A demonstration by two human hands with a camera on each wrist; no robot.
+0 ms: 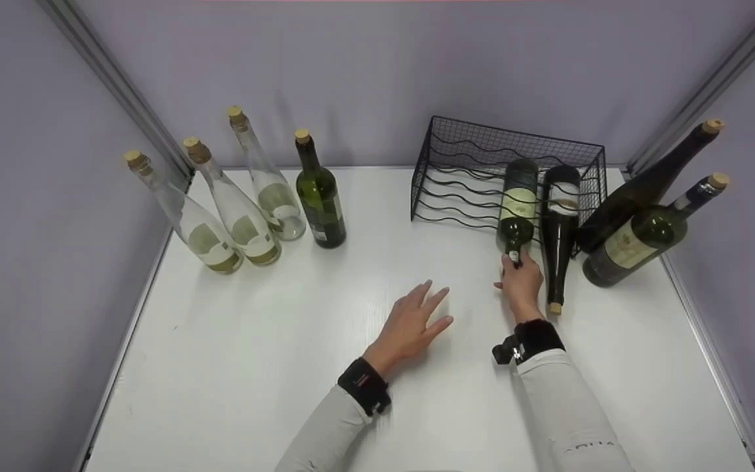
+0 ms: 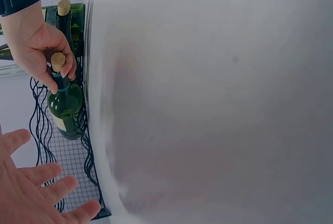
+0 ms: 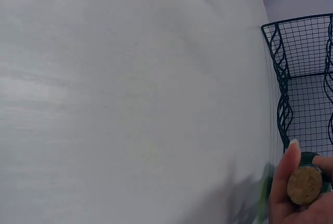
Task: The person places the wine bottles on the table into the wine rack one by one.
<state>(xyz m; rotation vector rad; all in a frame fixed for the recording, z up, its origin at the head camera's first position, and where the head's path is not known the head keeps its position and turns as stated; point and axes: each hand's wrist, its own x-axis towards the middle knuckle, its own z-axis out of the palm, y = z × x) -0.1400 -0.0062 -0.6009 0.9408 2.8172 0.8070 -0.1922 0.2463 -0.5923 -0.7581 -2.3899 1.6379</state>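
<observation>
My right hand (image 1: 522, 283) grips the neck of a dark green wine bottle (image 1: 518, 204) with a cream label, which lies in the black wire rack (image 1: 459, 196). Its cork (image 2: 58, 61) pokes out between thumb and fingers in the left wrist view. To the right of it, another dark bottle (image 1: 556, 242) lies in the rack, neck toward me. My left hand (image 1: 407, 324) hovers over the white table with fingers spread, holding nothing. In the right wrist view the cork end (image 3: 305, 185) shows in the right hand's grasp.
Three clear corked bottles (image 1: 207, 242) and a green one (image 1: 320, 203) stand at the back left. Right of the rack stand a tall dark bottle (image 1: 639, 187) and a labelled green bottle (image 1: 646, 239). Pale walls enclose the table (image 1: 253, 367).
</observation>
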